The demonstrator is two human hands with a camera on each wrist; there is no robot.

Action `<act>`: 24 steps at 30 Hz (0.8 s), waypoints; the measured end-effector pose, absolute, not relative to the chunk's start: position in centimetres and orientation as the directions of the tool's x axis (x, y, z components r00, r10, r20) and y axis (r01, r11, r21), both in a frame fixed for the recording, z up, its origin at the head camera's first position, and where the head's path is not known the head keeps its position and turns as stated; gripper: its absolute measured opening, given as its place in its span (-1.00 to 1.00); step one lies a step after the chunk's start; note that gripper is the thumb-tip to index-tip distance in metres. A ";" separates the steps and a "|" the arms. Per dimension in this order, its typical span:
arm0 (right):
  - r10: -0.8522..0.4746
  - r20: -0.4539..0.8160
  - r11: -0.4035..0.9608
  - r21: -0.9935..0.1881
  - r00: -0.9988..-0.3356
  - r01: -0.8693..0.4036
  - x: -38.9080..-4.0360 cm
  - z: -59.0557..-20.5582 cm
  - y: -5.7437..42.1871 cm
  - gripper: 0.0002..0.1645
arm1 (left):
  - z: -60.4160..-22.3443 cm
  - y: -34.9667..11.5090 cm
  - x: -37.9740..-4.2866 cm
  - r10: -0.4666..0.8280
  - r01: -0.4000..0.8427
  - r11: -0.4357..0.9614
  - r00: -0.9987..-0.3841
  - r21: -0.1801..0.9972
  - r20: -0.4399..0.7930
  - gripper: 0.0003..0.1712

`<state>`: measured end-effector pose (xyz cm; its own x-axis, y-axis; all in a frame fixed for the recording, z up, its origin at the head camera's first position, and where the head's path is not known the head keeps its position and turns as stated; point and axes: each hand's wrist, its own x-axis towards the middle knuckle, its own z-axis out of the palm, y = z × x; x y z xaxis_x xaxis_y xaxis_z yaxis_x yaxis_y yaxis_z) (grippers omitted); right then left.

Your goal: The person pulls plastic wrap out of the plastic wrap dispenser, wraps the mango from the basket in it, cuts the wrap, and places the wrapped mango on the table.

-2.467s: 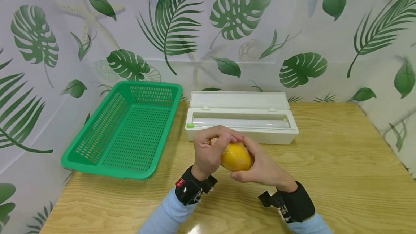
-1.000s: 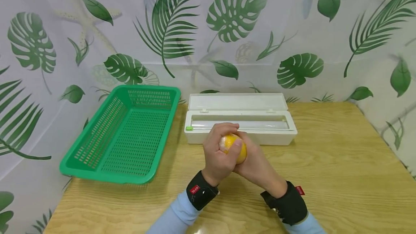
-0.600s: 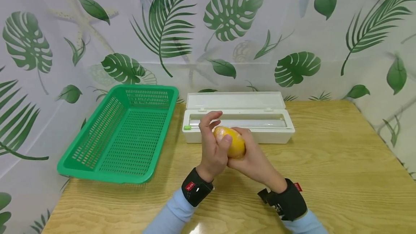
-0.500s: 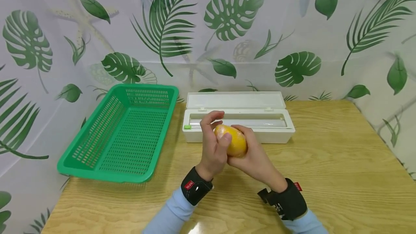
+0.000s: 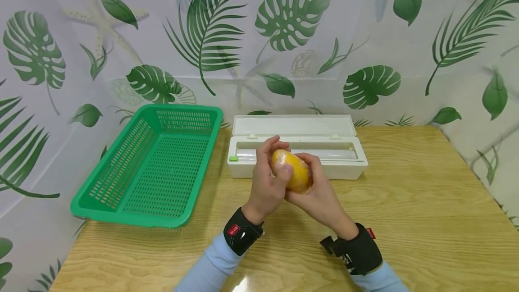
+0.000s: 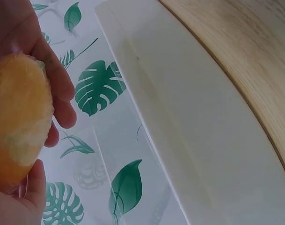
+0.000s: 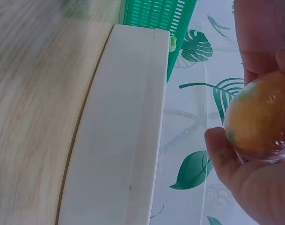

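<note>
An oval yellow-orange fruit [image 5: 297, 175] wrapped in shiny clear plastic film is held between both hands above the table, in front of the white box. The left hand [image 5: 266, 188] holds it from the left, its thumb pressed on the near side and its fingers behind. From the right, the right hand [image 5: 322, 197] grips the same fruit, with its thumb underneath. In the left wrist view the fruit [image 6: 20, 112] shows a pale crinkled patch of film. The right wrist view shows a small green spot on the fruit [image 7: 261, 119] near a fingertip.
Behind the hands stands a white cling film dispenser [image 5: 300, 170], its lid [image 5: 292, 125] raised and a film roll [image 5: 336, 153] inside. A green slotted basket [image 5: 129, 221] sits to the left on the wooden table [image 5: 417, 202]. A leaf-patterned cloth hangs behind.
The fruit has turned between the hands and shows more of its surface. The left fingers, earlier folded over it, have lifted and moved behind it. Basket and dispenser stay in place.
</note>
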<state>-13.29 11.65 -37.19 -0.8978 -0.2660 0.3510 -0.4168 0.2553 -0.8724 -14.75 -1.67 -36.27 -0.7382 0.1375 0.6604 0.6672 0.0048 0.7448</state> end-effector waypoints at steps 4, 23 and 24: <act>-0.247 0.337 0.265 -0.878 -0.909 -0.398 -13.3 -37.0 11.8 -0.13 | -36.4 -1.6 -14.8 0.178 0.694 0.063 -0.715 0.717 0.676 -0.38; -0.165 0.413 -0.094 -0.910 -0.895 -0.403 -15.0 -39.3 13.1 -0.23 | -39.5 -2.5 -17.1 0.414 0.751 0.258 -0.655 0.608 0.633 -0.22; -0.162 0.408 -0.112 -0.912 -0.898 -0.394 -14.9 -39.2 13.1 -0.25 | -39.4 -2.6 -17.2 0.430 0.756 0.267 -0.648 0.597 0.629 -0.21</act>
